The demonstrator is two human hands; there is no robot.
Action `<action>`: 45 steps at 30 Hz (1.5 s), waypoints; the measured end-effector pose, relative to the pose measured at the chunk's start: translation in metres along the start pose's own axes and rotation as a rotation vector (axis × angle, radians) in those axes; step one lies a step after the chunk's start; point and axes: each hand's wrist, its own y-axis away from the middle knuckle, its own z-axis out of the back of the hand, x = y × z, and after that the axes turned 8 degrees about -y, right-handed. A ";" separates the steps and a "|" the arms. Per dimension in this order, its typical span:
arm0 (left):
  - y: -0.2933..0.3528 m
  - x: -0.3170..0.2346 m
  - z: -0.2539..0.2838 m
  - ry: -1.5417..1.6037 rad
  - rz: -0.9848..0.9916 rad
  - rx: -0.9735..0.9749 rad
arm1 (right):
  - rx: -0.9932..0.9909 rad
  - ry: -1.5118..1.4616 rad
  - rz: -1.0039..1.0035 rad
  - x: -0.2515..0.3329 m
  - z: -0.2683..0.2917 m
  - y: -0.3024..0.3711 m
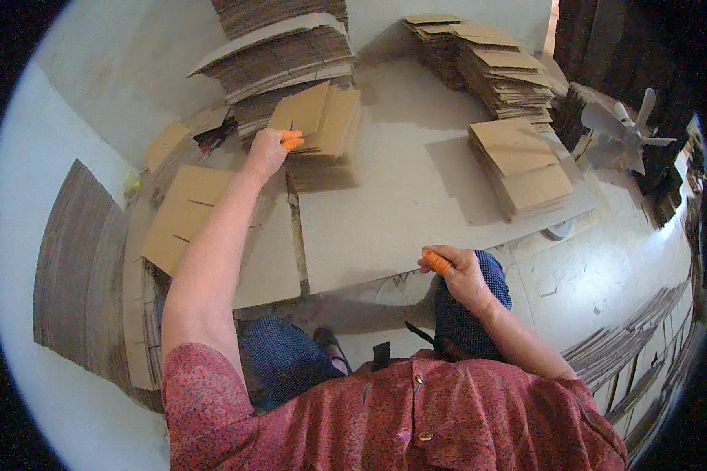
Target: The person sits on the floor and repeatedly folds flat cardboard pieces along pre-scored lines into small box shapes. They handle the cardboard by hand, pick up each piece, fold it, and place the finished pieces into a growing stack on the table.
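My left hand (pixel 270 151) reaches forward to the near left edge of a stack of brown cardboard pieces (pixel 334 169). Orange covers wrap some of its fingers, which are closed at the stack's edge; whether they grip a piece is hidden. The top pieces lie unevenly and look blurred on the right side. Above my right knee, by the near edge of the table (pixel 385 224), my right hand (pixel 462 275) is closed, with an orange cover on a finger. Nothing shows in it.
A second low cardboard stack (pixel 526 192) stands at the table's right, with taller leaning stacks (pixel 499 71) behind it. Large sheets (pixel 283 59) are piled at the back left. More cut cardboard (pixel 184 212) lies under my left arm. A fan (pixel 624 129) stands at the far right.
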 end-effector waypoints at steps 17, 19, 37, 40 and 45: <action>0.162 -0.140 -0.001 -0.092 -0.756 -0.199 | 0.023 -0.944 -0.302 0.039 -0.029 -0.035; 0.188 -0.151 0.004 -0.060 -0.770 -0.100 | -0.170 -0.816 -0.231 0.038 -0.035 -0.032; 0.182 0.033 0.121 -0.422 0.535 0.158 | -0.097 0.602 -0.150 0.016 -0.004 0.009; 0.171 0.017 0.135 -0.526 0.466 0.113 | -0.169 0.478 0.086 0.011 -0.003 0.012; 0.156 0.007 0.150 -0.104 0.650 0.123 | -0.201 -0.002 0.268 0.061 -0.037 0.022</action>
